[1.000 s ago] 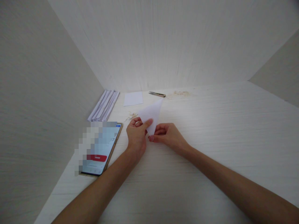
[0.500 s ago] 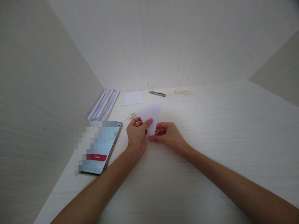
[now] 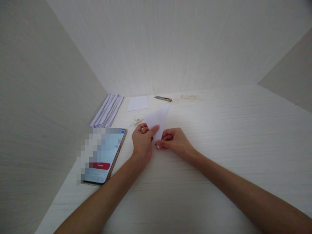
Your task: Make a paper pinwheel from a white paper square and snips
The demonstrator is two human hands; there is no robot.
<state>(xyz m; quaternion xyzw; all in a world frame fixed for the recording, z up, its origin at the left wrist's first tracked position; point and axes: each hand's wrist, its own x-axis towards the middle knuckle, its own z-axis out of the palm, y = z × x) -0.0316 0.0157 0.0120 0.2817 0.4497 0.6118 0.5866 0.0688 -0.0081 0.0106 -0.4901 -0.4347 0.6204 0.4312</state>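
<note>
A sheet of white paper (image 3: pixel 158 117), its outline tapering to points, is held between my hands above the table. My left hand (image 3: pixel 143 139) is closed on it, with the thumb lying flat across the paper's face and the fingers behind. My right hand (image 3: pixel 173 140) pinches the paper's lower corner between thumb and fingertips, and a small white tip shows beneath the thumb. The fingers behind the paper are partly hidden.
A phone (image 3: pixel 110 162) with a lit screen, partly blurred out, lies left of my left forearm. Behind it are several rolled papers (image 3: pixel 107 111). A flat white sheet (image 3: pixel 138 103), thread snips (image 3: pixel 162 98) and small tan scraps (image 3: pixel 137 121) lie near the back wall.
My right thumb and fingers have shifted slightly at the paper's lower corner, where a small white tip now shows. My left hand keeps its hold. The whole view has moved a little.
</note>
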